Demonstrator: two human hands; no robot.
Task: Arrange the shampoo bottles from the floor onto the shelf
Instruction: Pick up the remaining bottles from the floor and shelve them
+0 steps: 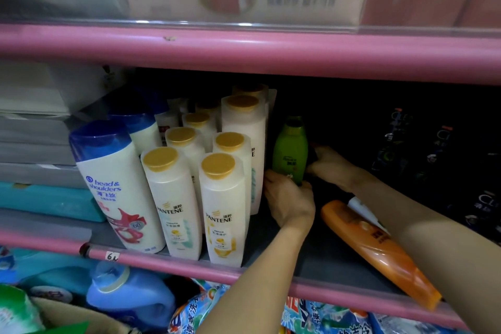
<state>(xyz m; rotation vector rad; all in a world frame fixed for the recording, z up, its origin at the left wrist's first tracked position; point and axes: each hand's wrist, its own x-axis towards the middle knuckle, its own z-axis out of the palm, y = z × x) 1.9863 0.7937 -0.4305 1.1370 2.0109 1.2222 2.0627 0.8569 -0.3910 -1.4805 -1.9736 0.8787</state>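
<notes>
— Green plastic was gripped low down by the left hand [288, 202]: the green bottle [290, 153] was held upright on the shelf [271, 225], just right of the Pantene bottles [206, 171].

— And the right hand [329, 164]?

— It was seen behind and to the right of the green bottle, fingers bent toward something dark. What was touched could not be made out, nor whether anything was held; the fingertips were lost in shadow.

— What else was hidden?

— The back of the shelf was dark. A row of dark bottles [433, 154] at the right was only faintly lit, and their labels were barely readable. The rear Pantene bottles were covered by those in front. An orange bottle [379, 249] was laid on its side under the right forearm, its cap end reaching the pink front rail [271, 276]; a white piece beside it was partly covered by the arm.

— Was room left for moving?

— Bare shelf floor was seen between the Pantene bottles and the orange bottle, where the left forearm was passed in. Overhead, the opening was bounded by the pink upper rail [244, 51]. At the left, a Head & Shoulders bottle [116, 190] was stood at the front edge. Below the rail, a blue jug [130, 295] and printed packets [206, 306] were cut off by the frame.
</notes>
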